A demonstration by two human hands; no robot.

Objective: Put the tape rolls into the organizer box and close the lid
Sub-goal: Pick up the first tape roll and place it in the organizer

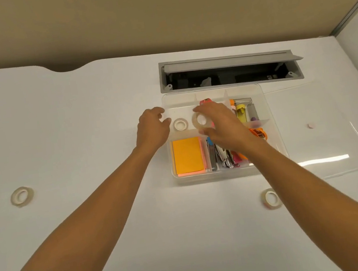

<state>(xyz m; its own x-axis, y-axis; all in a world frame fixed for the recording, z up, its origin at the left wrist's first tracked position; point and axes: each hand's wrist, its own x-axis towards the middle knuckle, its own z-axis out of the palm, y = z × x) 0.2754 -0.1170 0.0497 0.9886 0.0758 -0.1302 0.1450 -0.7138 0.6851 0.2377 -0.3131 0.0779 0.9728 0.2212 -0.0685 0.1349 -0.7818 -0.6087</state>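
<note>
A clear plastic organizer box [272,123] stands open on the white desk, and its clear lid [323,130] lies flat to its right. One tape roll [180,124] lies in the box's back left compartment. My right hand [219,123] holds a second tape roll [201,120] over that compartment's right side. My left hand [153,129] hovers at the box's left wall, fingers apart, holding nothing. Two more tape rolls lie on the desk: a tape roll at the far left [21,196] and a tape roll near the front right [271,198].
The box also holds orange sticky notes [187,155], staplers [224,159] and markers [241,111]. Behind the box is an open grey cable tray [229,72] set in the desk. A small pink disc [311,125] sits under or on the lid. A beige partition rises behind.
</note>
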